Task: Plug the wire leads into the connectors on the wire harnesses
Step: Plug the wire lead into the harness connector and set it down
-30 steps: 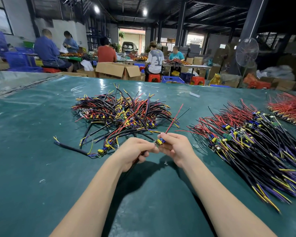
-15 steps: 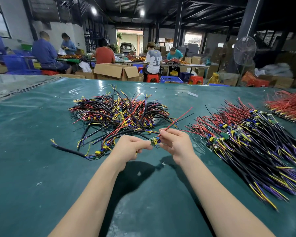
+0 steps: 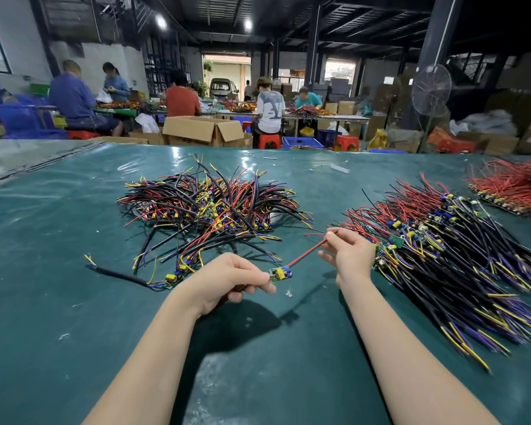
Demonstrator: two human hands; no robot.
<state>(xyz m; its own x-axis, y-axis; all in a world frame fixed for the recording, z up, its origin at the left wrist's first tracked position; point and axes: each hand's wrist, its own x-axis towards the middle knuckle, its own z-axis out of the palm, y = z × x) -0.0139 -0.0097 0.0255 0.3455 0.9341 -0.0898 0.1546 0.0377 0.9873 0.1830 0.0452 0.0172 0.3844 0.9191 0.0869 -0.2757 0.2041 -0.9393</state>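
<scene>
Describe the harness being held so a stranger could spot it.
On the green table, between the tangled pile and the combed pile, the left hand pinches a small board. It alone hangs midair, its red lead stretched to the right hand.

The tabletop has a shiny teal plastic sheet on it, kinda wrinkly, with lights bouncing off. The wires look smooth and plastic-coated. At the back, the box is plain matt cardboard, the stool glossy red plastic, and the fan cage thin metal wire.
</scene>
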